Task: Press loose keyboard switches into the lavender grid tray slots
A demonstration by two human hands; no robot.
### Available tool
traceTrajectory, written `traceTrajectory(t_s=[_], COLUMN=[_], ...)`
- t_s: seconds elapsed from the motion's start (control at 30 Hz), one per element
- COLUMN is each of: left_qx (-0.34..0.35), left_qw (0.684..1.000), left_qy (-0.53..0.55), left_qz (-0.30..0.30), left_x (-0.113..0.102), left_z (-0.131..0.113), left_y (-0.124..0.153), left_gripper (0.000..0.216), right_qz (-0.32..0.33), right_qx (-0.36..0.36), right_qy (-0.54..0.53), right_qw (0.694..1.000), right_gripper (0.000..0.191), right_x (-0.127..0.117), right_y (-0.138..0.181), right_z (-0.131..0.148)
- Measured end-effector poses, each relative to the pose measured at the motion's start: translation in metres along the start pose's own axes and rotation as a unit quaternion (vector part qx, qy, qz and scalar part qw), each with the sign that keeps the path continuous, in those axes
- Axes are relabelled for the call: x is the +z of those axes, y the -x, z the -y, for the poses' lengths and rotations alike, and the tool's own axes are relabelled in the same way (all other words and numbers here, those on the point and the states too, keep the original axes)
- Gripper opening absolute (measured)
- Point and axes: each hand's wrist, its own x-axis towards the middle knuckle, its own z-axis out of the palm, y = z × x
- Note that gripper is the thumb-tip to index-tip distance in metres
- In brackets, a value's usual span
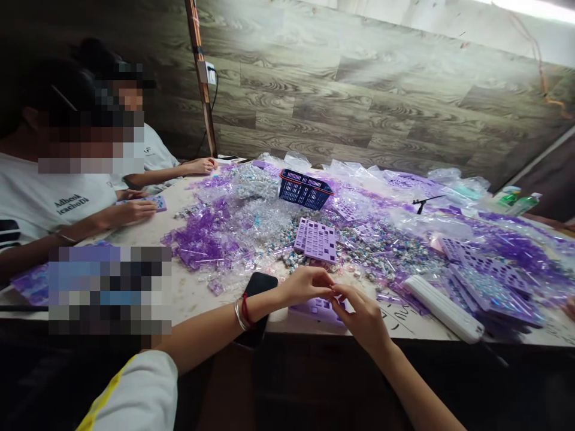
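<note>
My left hand (308,284) and my right hand (365,314) meet at the fingertips over the table's front edge. Both pinch at the same spot; whatever is between the fingers is too small to make out. Right below them lies a purple panel with square openings (309,310), partly covered by my hands. Just beyond, a stack of similar purple grid panels (315,240) rests on the heap of small pieces. A black phone (260,284) lies under my left wrist, partly hidden by it.
Clear and purple plastic pieces (211,233) and small grey-blue parts (381,251) cover the table. A dark blue basket (304,190) stands amid them. At right lie a white elongated case (442,308) and stacked purple panels (498,299). Two people work at left, one holding a panel (158,203).
</note>
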Motion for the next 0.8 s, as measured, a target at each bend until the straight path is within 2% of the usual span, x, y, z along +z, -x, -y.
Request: traceTrajectory(t_s=[0.07,0.13,0.2,0.33,0.43,0.8], left_qx=[0.039,0.09,0.127,0.152,0.147,0.133], left_qw=[0.993,0.973,0.957,0.946,0.942,0.941], left_qy=[-0.11,-0.211,-0.259,-0.286,-0.299,-0.31], left_qz=[-0.008,-0.01,-0.002,0.026,0.039,0.024], left_x=[0.0,-0.002,-0.004,-0.002,0.0,0.007], left_z=[-0.001,-0.002,-0.002,0.002,0.004,0.012], left_y=[0.0,0.0,0.0,0.0,-0.001,-0.004], left_gripper=[0.024,0.02,0.017,0.016,0.017,0.011], right_qz=[-0.013,-0.02,-0.002,0.026,0.029,0.048], right_qx=[-0.008,-0.005,0.002,0.014,0.018,0.015], right_qy=[0.011,0.017,0.012,-0.014,-0.029,-0.021], right_qw=[1.0,1.0,1.0,0.999,0.999,0.999], right_gripper=[0.015,0.015,0.015,0.013,0.012,0.016], right_x=[0.0,-0.001,-0.001,0.002,0.005,0.005], right_y=[0.003,0.005,0.005,0.007,0.01,0.013], right_z=[-0.005,-0.009,-0.012,-0.018,-0.022,-0.025])
